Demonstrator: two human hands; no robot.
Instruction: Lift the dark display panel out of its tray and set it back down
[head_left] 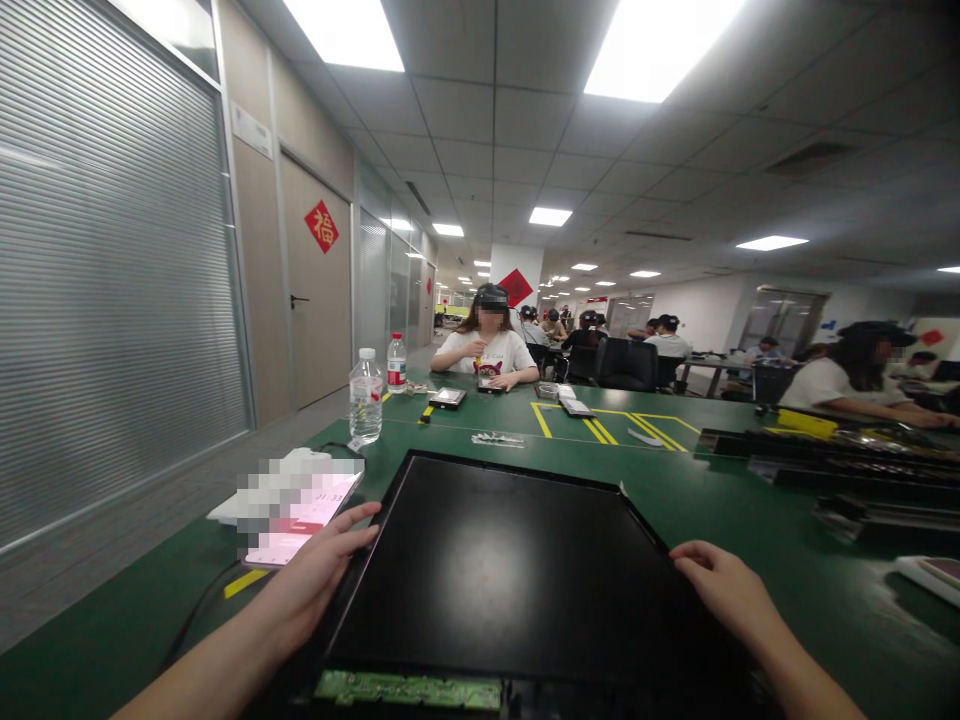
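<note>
The left hand (pixel 319 565), fingers slightly parted, holds the screen (pixel 495 570). The right hand (pixel 721 582), fingers curled, holds its opposite edge.

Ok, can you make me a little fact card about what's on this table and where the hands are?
Main thing: flat black rectangular screen panel
At its near edge: green circuit board strip
Grip: left hand at the panel's left edge, right hand at its right edge
By left hand: phone with lit pink screen
Bottles: clear plastic, one white-capped, one red-capped
Table: green top with yellow tape strips
Across: person in white printed shirt
</note>
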